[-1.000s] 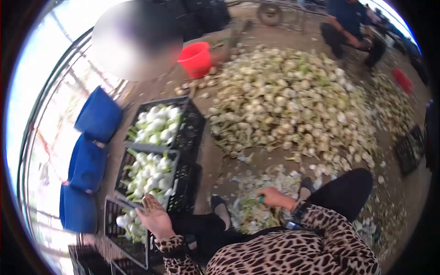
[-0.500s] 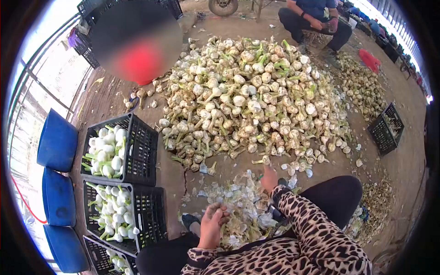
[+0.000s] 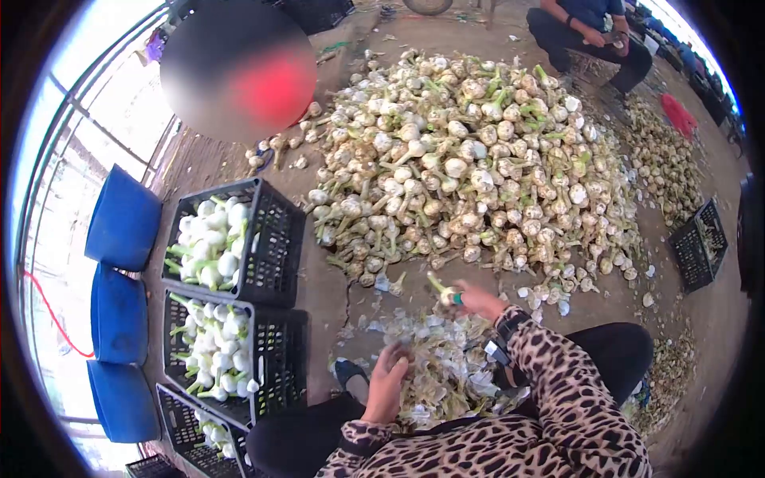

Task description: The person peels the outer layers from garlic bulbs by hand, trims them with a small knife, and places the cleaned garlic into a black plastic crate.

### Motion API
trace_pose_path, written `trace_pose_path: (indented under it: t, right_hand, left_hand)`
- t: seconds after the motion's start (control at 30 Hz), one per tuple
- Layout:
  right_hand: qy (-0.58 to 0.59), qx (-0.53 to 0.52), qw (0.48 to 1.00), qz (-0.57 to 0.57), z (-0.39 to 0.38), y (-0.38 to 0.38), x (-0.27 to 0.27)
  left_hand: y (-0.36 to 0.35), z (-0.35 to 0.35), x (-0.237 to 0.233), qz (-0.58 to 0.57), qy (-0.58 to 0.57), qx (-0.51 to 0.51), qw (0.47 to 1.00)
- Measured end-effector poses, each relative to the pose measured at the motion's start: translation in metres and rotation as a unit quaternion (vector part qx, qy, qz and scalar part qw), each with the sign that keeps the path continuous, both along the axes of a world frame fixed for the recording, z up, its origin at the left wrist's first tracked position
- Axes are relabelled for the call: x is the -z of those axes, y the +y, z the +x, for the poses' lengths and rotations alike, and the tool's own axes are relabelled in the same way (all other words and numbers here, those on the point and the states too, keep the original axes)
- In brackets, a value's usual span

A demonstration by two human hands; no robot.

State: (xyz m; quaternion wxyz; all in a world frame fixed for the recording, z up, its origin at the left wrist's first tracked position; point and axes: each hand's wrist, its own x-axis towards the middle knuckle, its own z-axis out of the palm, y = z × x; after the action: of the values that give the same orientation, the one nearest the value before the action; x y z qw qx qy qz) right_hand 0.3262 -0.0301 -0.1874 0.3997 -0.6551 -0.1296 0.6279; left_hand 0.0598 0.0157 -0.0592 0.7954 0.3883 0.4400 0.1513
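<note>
My right hand (image 3: 478,303) grips a garlic bulb (image 3: 445,295) by its side, its cut stem pointing up and left. Something green shows at the thumb. Left of it, my left hand (image 3: 388,382) hovers over the peelings with loosely bent fingers, smudged at the tips, and no bulb shows in it. Papery garlic skins (image 3: 450,366) lie scattered on the ground between my legs. Just beyond my right hand rises a large heap of unpeeled garlic (image 3: 478,175), with stems and roots on many bulbs.
On the left, black crates (image 3: 275,255) hold clean white garlic (image 3: 211,247), beside several blue tubs (image 3: 119,315). A small black crate (image 3: 697,247) stands at right, near another garlic pile (image 3: 665,159). One person (image 3: 590,36) sits behind the heap; another area is blurred.
My right hand has lifted a garlic bulb from the heap's near edge and drawn it toward me. My left hand has moved slightly, and the view has shifted.
</note>
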Motion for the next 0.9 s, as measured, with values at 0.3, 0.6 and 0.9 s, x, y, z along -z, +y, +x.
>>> trace_pose_path:
  t: [0.3,0.6,0.9]
  right_hand:
    - [0.109,-0.063,0.96,0.249,-0.114,-0.017,-0.152]
    - [0.143,0.037,0.977,0.153,-0.148,-0.044,-0.186]
    - [0.134,0.042,0.975,0.17,-0.159,-0.04,-0.193]
  left_hand:
    - [0.0,-0.01,-0.043,-0.025,-0.168,-0.045,0.984]
    - [-0.013,-0.027,-0.043,0.498,0.035,0.041,0.865]
    - [-0.015,-0.043,-0.047,0.538,0.045,0.049,0.84]
